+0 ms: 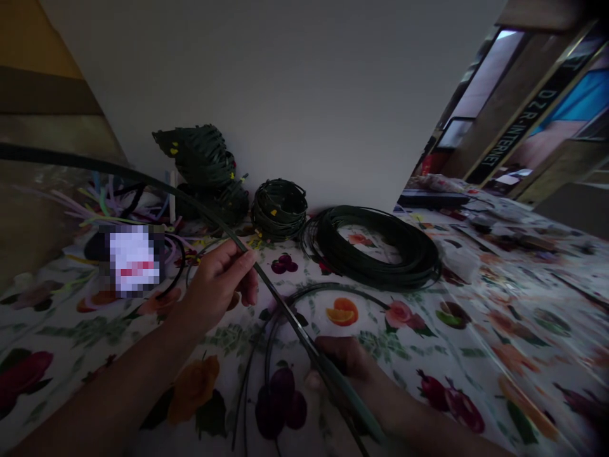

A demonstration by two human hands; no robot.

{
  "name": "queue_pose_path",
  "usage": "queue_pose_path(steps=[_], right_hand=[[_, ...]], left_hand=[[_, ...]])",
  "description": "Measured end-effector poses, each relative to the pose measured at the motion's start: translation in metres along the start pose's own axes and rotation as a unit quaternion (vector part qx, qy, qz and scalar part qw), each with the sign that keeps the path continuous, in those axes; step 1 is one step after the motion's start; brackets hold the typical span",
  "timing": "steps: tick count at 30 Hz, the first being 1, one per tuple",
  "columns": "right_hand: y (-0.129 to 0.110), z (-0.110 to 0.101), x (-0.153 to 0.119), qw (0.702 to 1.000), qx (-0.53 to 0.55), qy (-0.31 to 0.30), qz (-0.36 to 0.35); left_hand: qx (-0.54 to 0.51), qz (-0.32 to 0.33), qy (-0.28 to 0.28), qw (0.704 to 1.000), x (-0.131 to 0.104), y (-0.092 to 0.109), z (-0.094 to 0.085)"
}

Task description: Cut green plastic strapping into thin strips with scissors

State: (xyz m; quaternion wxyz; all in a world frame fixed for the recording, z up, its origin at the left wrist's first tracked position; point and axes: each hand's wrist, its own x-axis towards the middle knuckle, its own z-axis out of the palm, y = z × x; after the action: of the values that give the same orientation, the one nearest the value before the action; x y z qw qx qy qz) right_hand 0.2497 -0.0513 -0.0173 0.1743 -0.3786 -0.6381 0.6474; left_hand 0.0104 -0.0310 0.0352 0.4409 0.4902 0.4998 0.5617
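Note:
A long dark green plastic strip (200,206) runs from the left edge down toward the middle. My left hand (221,276) is closed on it, pinching it between thumb and fingers. My right hand (356,374) is wrapped around a slim tool with a grey-green handle (349,397) and a narrow shiny blade (297,324). The blade lies along the strip; whether it is a knife or scissors is unclear in the dim light. Thin dark strips (269,343) curve over the tablecloth between and beyond my hands.
A large coil of dark strip (380,247) lies behind my right hand. Small dark woven baskets (280,209) with yellow bits stand against the pale panel (295,95). Pastel strips (102,197) and a blurred-out pack (136,260) sit at left. A fruit-patterned tablecloth (380,317) covers the table.

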Motion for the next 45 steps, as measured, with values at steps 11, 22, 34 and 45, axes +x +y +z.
queue_pose_path(steps=[11,22,34,45], right_hand=[[0.001,0.003,-0.002,1.0,0.015,-0.002,-0.009],[0.0,-0.004,0.0,0.999,0.043,-0.022,-0.018],[-0.014,-0.01,-0.004,0.998,-0.026,-0.044,-0.038],[-0.004,-0.012,-0.002,0.999,-0.025,-0.041,-0.019]], left_hand=[[-0.005,0.005,-0.001,1.0,0.0,0.0,0.0],[-0.039,0.032,0.042,0.998,0.004,0.002,-0.003],[-0.071,0.041,0.075,0.994,0.007,0.01,-0.009],[-0.052,0.012,0.046,0.998,0.004,0.005,-0.003]])
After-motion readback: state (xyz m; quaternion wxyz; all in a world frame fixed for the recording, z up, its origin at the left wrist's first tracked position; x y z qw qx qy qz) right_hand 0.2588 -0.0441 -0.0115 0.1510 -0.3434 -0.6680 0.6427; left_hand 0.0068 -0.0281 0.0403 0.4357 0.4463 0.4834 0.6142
